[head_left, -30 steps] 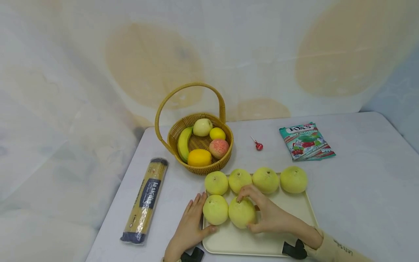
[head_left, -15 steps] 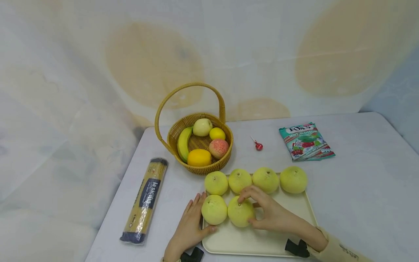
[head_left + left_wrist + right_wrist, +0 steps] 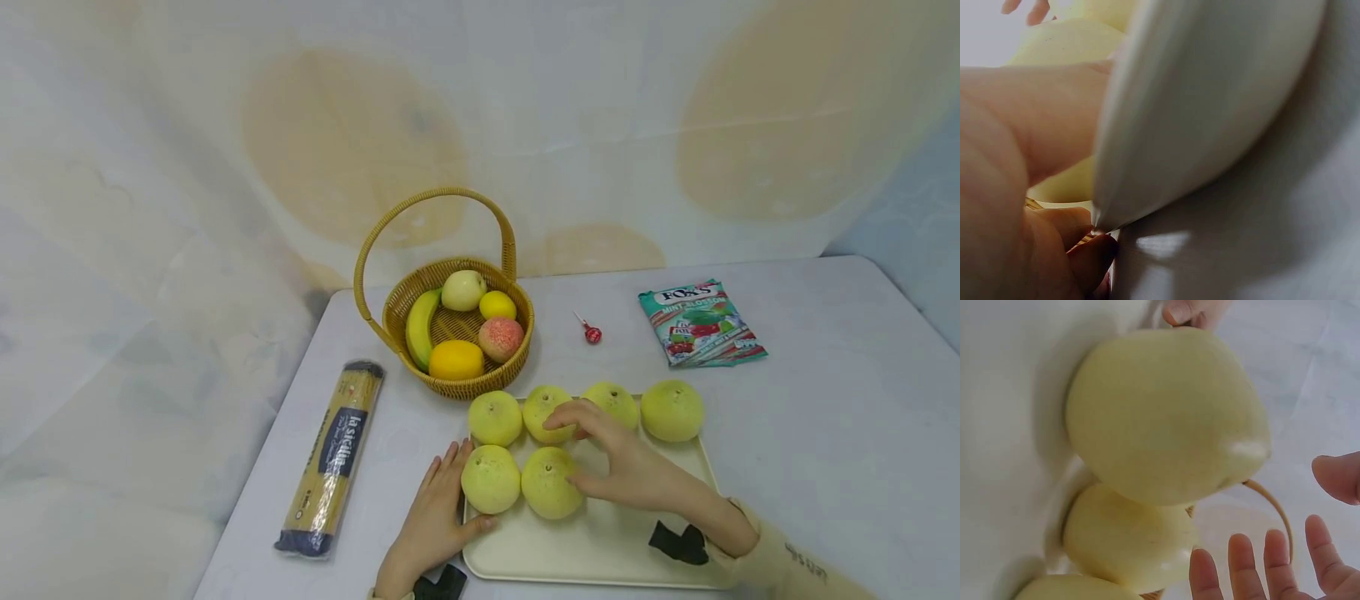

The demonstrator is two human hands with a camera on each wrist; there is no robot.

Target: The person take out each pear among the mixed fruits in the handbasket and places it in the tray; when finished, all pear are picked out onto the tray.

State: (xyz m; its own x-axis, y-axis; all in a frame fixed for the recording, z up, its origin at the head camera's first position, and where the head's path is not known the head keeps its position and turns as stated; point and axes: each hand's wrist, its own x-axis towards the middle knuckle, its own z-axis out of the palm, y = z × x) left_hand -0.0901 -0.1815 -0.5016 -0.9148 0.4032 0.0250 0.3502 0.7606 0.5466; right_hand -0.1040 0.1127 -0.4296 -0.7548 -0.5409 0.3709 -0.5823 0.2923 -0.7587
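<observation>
Several pale yellow pomelos stand in two rows on a cream tray (image 3: 570, 554). My right hand (image 3: 626, 467), fingers spread and slightly bent, is over the tray beside the nearer-row pomelo (image 3: 551, 485). In the right wrist view that pomelo (image 3: 1166, 419) stands clear of the fingertips (image 3: 1242, 550). Another pomelo (image 3: 491, 479) sits to its left. My left hand (image 3: 438, 512) rests along the tray's left edge, its fingers straight and its thumb over the rim. The left wrist view shows the thumb (image 3: 1047, 112) lying across the tray wall (image 3: 1166, 125).
Behind the tray stands a wicker basket (image 3: 405, 304) with a banana, an apple, lemons and a peach. A spaghetti pack (image 3: 333, 458) lies at the left. A lollipop (image 3: 592, 334) and a candy bag (image 3: 701, 325) lie at the back right.
My right hand has let go of the nearer-row pomelo and moved up and slightly right. That pomelo and its left neighbour shifted slightly left. The left hand has stayed still.
</observation>
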